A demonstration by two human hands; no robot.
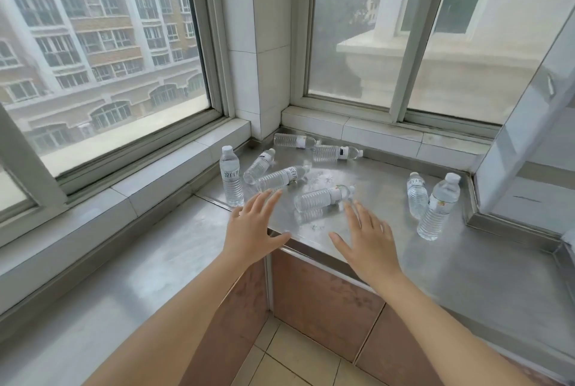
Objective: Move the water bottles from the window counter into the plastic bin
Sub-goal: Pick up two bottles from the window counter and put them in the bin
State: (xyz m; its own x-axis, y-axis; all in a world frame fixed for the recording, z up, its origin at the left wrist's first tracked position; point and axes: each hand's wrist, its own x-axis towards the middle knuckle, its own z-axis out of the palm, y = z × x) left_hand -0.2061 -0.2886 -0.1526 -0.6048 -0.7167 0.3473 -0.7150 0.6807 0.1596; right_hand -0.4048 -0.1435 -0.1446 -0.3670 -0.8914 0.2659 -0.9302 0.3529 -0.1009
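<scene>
Several clear water bottles are spread over the steel window counter [389, 199] in the corner. One bottle [322, 197] lies on its side between my two hands, just beyond the fingertips. Another lying bottle [280, 177] rests past my left hand [253, 230], and an upright bottle [231, 175] stands to its left. Two upright bottles [438, 207] stand together at the right. Two more lying bottles [334, 152] are near the back wall. My right hand [367, 239] hovers flat over the counter edge. Both hands are open and hold nothing. No plastic bin is in view.
Large windows [102, 43] close off the counter on the left and at the back, with a tiled pillar [258, 43] in the corner. A slanted metal frame [522, 124] rises at the right end. Below the counter's front edge are brown panels [323, 301] and a tiled floor.
</scene>
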